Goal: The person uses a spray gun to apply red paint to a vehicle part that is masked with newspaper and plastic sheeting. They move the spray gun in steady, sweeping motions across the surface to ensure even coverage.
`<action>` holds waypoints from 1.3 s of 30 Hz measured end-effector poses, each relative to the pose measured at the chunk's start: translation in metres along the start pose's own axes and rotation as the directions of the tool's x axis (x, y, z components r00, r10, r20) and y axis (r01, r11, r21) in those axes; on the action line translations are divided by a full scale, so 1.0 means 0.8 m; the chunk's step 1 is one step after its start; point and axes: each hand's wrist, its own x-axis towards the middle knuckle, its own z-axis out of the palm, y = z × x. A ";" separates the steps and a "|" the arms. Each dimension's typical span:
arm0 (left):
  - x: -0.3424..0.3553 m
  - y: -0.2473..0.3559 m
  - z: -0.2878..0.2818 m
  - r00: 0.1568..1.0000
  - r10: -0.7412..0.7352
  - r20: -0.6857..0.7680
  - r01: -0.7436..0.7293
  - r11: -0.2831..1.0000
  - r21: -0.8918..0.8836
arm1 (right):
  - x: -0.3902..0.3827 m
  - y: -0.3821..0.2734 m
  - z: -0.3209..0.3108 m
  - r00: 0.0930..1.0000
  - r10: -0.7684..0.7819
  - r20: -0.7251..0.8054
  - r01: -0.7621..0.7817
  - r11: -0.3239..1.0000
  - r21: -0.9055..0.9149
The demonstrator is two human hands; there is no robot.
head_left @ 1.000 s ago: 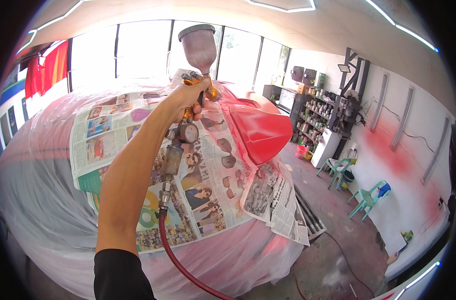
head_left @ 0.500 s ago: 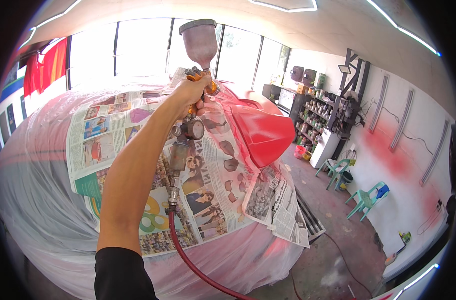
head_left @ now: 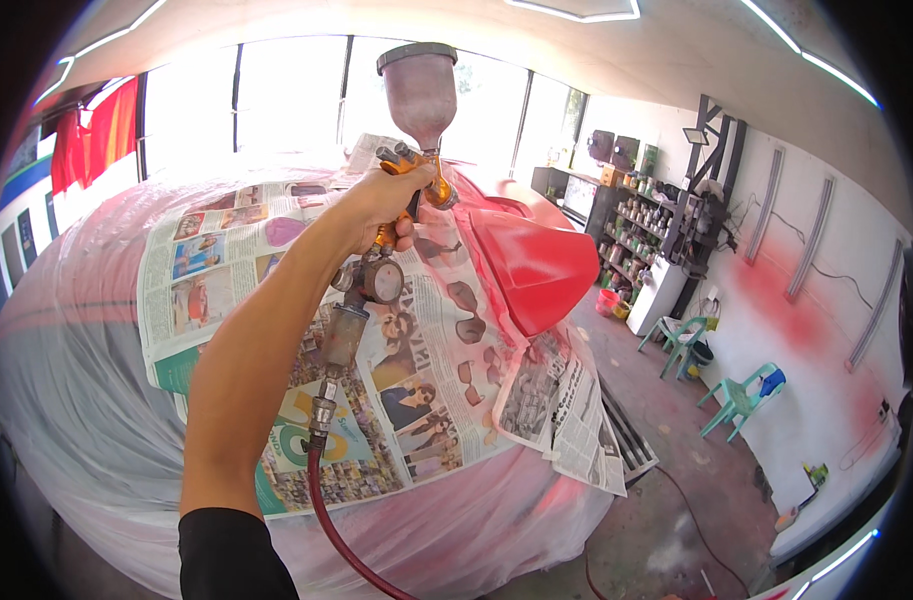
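Note:
My left hand is closed around the handle of a gold spray gun, its thumb and fingertips showing on the right side. On top of the gun sits a grey, paint-dusted cup with a dark lid. A round pressure gauge and a cloudy filter bowl hang below the handle, joined to a dark red air hose. Just right of the gun, a glossy red car body part stands out from the masking, apart from the nozzle. My right hand is out of view.
Newspaper sheets and translucent plastic film cover the car around the red part. To the right are green plastic chairs, shelves of cans and a white wall with red overspray. Another hose lies on the floor.
My left hand and the spray gun have shifted slightly right. The gun's lower end, with the filter bowl and hose, has swung left, so the gun leans more. The view has moved a little.

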 end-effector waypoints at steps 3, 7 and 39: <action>0.018 0.000 0.000 0.999 0.027 -0.038 -0.026 0.999 0.019 | -0.003 0.003 -0.003 0.999 0.039 0.001 -0.039 0.999 0.002; 0.045 0.002 -0.001 0.996 0.004 -0.093 -0.004 1.000 0.000 | -0.012 0.060 -0.003 0.987 -0.131 -0.090 0.120 0.986 -0.117; -0.044 -0.006 -0.005 0.997 -0.022 0.076 0.023 1.000 -0.016 | -0.006 -0.008 0.012 0.994 -0.043 -0.099 0.066 0.968 0.242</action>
